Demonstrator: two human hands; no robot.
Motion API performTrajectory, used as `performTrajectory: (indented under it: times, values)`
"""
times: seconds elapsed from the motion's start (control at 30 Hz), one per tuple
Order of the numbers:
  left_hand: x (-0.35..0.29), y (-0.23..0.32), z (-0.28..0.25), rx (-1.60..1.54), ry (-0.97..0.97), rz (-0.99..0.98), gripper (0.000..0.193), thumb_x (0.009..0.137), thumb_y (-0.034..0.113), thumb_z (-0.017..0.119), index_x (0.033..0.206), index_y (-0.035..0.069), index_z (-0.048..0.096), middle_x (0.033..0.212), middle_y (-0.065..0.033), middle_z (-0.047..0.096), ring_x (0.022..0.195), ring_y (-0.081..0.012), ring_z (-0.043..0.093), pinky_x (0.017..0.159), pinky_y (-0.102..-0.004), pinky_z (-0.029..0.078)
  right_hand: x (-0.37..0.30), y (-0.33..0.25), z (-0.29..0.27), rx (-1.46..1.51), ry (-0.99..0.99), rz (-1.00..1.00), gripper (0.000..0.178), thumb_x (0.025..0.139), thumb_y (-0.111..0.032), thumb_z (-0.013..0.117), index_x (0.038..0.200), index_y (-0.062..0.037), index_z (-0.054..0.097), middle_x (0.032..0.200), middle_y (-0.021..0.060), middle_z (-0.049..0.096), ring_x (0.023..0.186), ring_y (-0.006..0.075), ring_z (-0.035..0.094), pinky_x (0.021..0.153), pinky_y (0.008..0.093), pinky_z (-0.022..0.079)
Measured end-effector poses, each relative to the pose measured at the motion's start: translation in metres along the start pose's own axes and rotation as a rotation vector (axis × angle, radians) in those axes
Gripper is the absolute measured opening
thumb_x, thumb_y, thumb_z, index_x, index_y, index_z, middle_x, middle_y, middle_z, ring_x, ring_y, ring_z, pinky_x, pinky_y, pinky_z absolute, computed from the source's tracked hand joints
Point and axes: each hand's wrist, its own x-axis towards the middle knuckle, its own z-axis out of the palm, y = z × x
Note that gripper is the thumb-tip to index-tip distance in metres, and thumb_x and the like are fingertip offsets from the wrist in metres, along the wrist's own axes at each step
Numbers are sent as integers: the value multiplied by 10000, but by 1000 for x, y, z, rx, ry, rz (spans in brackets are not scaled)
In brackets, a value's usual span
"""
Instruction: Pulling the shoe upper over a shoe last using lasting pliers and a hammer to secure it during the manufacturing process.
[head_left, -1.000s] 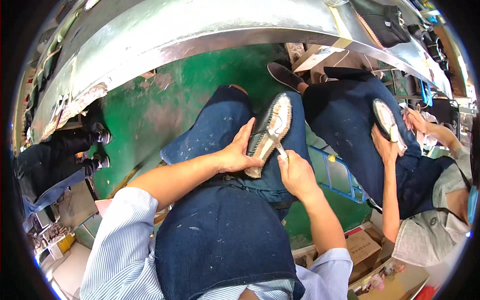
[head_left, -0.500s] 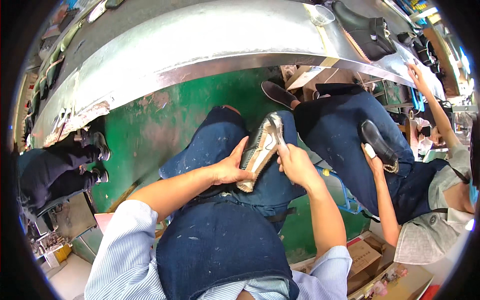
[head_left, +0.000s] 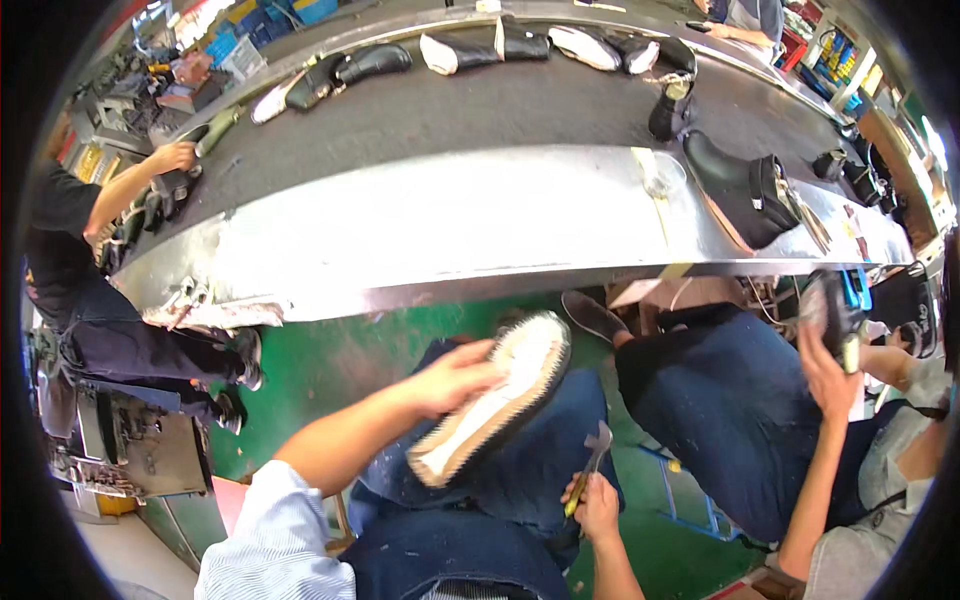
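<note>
Shoe point(head_left: 485, 410), pale underside facing up, slanted above dark blue lap point(head_left: 545, 450). Left hand point(head_left: 455, 381): grip pinching shoe's left edge, around mid-length. Right hand point(head_left: 600, 506), lower right, apart from shoe: grip wrapped around small tool point(head_left: 598, 446), metal head, yellowish handle.

dark shoe point(head_left: 490, 410), pale underside up, ridged edge all round, slanting from lower left to upper right, hand tool point(head_left: 598, 452) apart at right, yellowish handle, metal head up, possibly pincers
</note>
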Motion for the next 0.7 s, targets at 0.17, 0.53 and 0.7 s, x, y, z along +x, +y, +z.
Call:
performTrajectory:
  times: [0.17, 0.53, 0.7]
  values:
    - [5, 187, -28, 357, 249, 315, 602, 918, 312, 651, 1368, -33, 449, 1187, -136, 649, 1069, -206, 639, 952, -332, 506, 27, -3, -8, 15, -65, 98, 501, 1065, -375, 330, 1043, 66, 566, 830, 148, 652, 680, 229, 662, 656, 347, 547]
    - [295, 244, -72, 2235, 574, 705, 757, 857, 577, 574, 1405, 67, 464, 1248, -172, 562, 1258, -333, 454, 1114, -633, 145, 73, -53, -4, -84, 67, 296, 422, 1020, -401, 477, 1053, -3, 611, 812, 101, 678, 726, 213, 667, 683, 335, 533]
    - [316, 248, -49, 2231, 379, 466, 539, 939, 496, 500, 1234, 63, 623, 1081, -147, 649, 1140, -340, 548, 1090, -594, 249, 101, -75, 5, -224, 97, 215, 483, 1045, -437, 395, 1025, -5, 611, 788, 70, 653, 686, 179, 631, 643, 306, 518]
